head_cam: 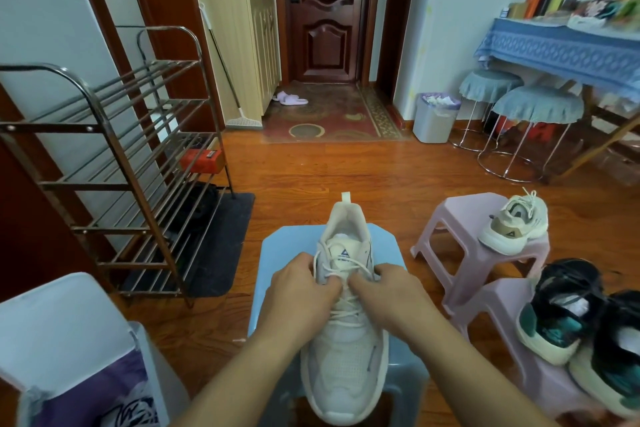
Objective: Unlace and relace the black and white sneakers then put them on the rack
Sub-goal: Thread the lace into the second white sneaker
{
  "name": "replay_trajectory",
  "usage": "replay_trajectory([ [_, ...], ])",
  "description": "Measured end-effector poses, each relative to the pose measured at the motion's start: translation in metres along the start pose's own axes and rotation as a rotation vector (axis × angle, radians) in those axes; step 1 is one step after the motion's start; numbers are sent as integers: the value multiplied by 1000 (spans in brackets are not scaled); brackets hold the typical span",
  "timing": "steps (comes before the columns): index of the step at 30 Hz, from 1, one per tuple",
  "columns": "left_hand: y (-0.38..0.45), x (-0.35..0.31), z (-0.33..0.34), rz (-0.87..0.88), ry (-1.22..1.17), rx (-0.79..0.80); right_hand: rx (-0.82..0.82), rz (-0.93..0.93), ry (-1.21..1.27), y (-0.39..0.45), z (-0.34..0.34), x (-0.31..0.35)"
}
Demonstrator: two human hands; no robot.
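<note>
Pinching the flat cream lace (pixel 341 279) between curled fingers, the left hand (pixel 301 284) and right hand (pixel 389 291) are working over a chunky mesh sneaker (pixel 346 350) sitting on a glossy blue plastic stool (pixel 277 253).

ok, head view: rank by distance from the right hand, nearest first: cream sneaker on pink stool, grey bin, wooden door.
From the right hand:
1. Cream sneaker, on the pink stool, right.
2. Grey bin, by the right wall.
3. Wooden door, far end, centre.
</note>
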State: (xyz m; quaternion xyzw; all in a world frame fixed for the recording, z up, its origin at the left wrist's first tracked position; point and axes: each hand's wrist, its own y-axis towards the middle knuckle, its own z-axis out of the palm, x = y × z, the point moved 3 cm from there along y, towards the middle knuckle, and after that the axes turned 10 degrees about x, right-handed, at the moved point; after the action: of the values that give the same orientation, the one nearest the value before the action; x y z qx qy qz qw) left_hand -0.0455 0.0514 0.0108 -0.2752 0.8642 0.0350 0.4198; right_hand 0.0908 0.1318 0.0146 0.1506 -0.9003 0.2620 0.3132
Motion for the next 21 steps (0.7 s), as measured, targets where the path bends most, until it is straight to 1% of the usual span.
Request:
replay_trajectory([
  [2,-1,0,-1,-10,-28,16,41,-6,-8,0,1,0],
  [4,-2,-2,-1,2,-5,1,29,-14,-43,1,3,2],
  [7,-4,-9,-1,30,115,-43,-31,-19,-123,2,3,7],
  [10,-4,-16,2,74,253,-45,-47,-33,-159,3,2,12],
  [12,-3,-15,3,84,268,-31,-39,-28,-158,4,1,13],
  [13,-2,-12,2,81,236,-24,-23,-27,-132,3,-1,11],
  [15,1,-2,-3,80,89,6,21,-50,-53,2,-6,4],
  [16,1,4,-4,77,-3,58,53,-64,-27,0,-8,-1],
  [19,-5,18,-4,43,-254,305,161,-97,-20,-8,-5,-13],
  [20,-6,21,-4,32,-289,336,164,-105,-30,-9,-3,-14],
  [21,-7,21,-3,32,-301,329,147,-106,-33,-9,-2,-13],
])
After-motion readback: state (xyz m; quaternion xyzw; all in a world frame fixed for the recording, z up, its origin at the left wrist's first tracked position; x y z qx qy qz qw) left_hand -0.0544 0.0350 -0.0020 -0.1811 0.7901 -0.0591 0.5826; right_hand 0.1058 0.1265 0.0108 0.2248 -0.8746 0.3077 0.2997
